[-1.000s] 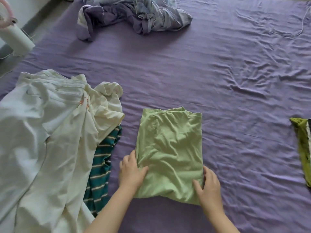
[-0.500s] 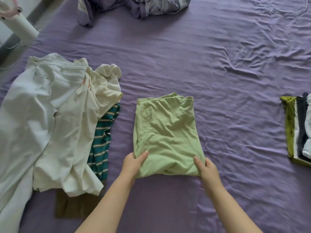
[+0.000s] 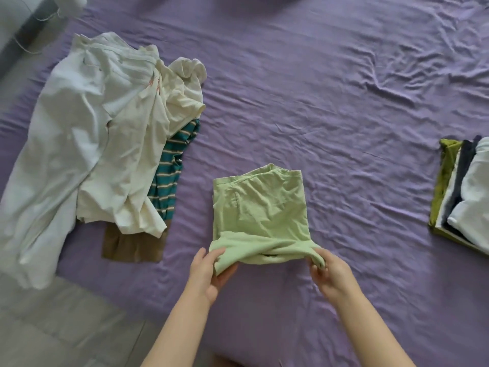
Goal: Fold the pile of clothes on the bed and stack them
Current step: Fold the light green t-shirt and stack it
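light green shirt (image 3: 260,207) lies at bed (image 3: 330,88) centre, near hem lifted. left hand (image 3: 209,271) and right hand (image 3: 329,271) fingers pinched on its corners. folded stack (image 3: 465,192) at 3 o'clock, unfolded pile (image 3: 92,144) at 9. uneven lift could skew the fold.

1. One view only: a head-worn wide-angle camera, looking forward and steeply down onto the bed (image 3: 317,75).
2. It sits close above the near bed edge; both forearms enter from the bottom.
3. The frame spans the pile (image 3: 105,133) at left to the stack (image 3: 465,192) at right.
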Demonstrator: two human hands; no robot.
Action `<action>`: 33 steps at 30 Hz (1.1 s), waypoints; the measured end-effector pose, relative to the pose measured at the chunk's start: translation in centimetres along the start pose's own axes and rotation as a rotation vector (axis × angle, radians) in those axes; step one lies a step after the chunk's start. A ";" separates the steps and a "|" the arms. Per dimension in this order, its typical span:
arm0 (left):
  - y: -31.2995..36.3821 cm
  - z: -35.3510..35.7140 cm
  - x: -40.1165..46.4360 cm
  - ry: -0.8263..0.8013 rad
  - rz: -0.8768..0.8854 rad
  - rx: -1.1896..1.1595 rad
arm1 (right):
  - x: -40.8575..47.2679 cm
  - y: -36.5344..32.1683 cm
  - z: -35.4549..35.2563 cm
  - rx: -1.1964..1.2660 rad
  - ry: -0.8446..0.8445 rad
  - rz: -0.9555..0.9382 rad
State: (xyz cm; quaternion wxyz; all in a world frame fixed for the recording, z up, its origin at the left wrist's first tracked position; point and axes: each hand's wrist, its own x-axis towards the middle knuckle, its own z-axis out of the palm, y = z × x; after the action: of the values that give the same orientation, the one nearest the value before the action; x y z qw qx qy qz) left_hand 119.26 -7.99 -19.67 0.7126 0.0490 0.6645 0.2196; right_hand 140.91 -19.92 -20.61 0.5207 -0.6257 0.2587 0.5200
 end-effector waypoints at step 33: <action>7.7 18.2 10.1 -0.478 0.495 1.841 | 6.1 2.2 4.1 -0.512 0.236 -0.541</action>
State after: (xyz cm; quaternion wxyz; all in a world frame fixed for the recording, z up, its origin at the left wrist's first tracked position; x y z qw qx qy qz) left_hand 135.23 6.78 -24.24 0.4455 0.7662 0.3853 -0.2569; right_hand 139.41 -15.48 -26.77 0.4327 -0.8366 0.0045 0.3359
